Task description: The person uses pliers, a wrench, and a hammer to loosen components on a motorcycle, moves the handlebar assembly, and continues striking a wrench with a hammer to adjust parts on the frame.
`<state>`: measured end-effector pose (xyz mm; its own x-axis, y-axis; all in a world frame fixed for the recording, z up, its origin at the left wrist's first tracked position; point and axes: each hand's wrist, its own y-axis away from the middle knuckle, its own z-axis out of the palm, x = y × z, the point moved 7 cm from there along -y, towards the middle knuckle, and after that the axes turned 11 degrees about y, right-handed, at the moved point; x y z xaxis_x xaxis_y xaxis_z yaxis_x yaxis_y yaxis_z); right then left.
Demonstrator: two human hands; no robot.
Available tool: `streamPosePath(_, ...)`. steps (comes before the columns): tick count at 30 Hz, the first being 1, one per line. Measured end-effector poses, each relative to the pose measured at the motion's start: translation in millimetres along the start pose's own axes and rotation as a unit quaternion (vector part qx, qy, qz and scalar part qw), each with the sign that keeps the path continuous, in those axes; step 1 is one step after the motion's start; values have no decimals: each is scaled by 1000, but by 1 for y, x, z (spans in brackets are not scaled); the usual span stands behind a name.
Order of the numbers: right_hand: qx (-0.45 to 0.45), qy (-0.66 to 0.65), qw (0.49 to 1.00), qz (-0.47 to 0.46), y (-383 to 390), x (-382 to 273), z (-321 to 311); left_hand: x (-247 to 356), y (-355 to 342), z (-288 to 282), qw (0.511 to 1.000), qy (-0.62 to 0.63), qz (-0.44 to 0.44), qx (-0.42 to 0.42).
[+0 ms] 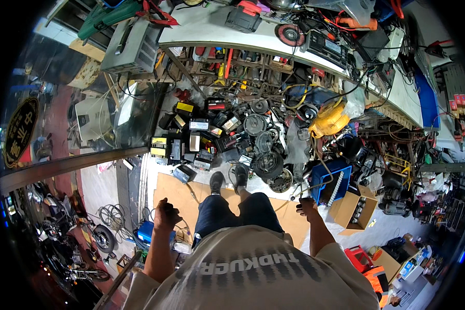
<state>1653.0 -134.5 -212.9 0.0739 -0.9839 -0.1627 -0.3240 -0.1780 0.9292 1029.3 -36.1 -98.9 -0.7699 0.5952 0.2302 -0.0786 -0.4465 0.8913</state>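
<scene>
A person seen from above stands in a crowded workshop, shoes (217, 183) at the far edge of a brown cardboard sheet (292, 219) on the floor. The left hand (166, 213) hangs above the sheet's left part, fingers curled inward; whether they close on anything cannot be told. The right hand (307, 206) is over the sheet's right edge, fingers loosely bent, with no object clearly in its grasp. Near it runs a thin brown hose (325, 166), coming down from beyond the sheet's right far corner; contact between the two cannot be made out. Block-shaped batteries (195, 142), some with yellow or red parts, crowd the floor just beyond the sheet's far edge, and round metal parts (263, 142) are heaped to their right. To the right of the sheet are a blue crate (345, 181) and an open cardboard box (343, 205). Well beyond the sheet, a white worktop (206, 26) carries tools and cables. The step in hand looks like a standing pause, with both arms held apart. Reaching the batteries from here would probably call for stooping over the sheet's far edge and opening the fingers.
</scene>
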Motion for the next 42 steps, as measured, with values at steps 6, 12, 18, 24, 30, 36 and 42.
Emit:
streamPosePath(6, -16, 80, 996, -18, -46, -35, 15, 0, 10, -5, 986, 91, 48, 134)
streamPosePath(12, -15, 188, 973, -132, -91, -128, 35, 0, -30, 48, 993, 96, 37, 61)
streamPosePath(18, -7, 178, 961, -210, -130, -276, 98, -36, -173, 118, 996, 80, 11, -40)
streamPosePath(24, 165, 323, 744, -561, -88, -455, 200, -97, -317, 145, 996, 60, 1, -63)
streamPosePath(30, 306, 200, 561, -743, -64, -576, 251, -72, -332, 159, 991, 105, -2, -88)
streamPosePath(36, 494, 332, 672, -440, -140, -719, 190, -68, -328, 146, 988, 144, -28, -54)
streamPosePath(42, 446, 546, 602, -375, -235, -717, 175, -78, -340, 157, 996, 29, -5, -86)
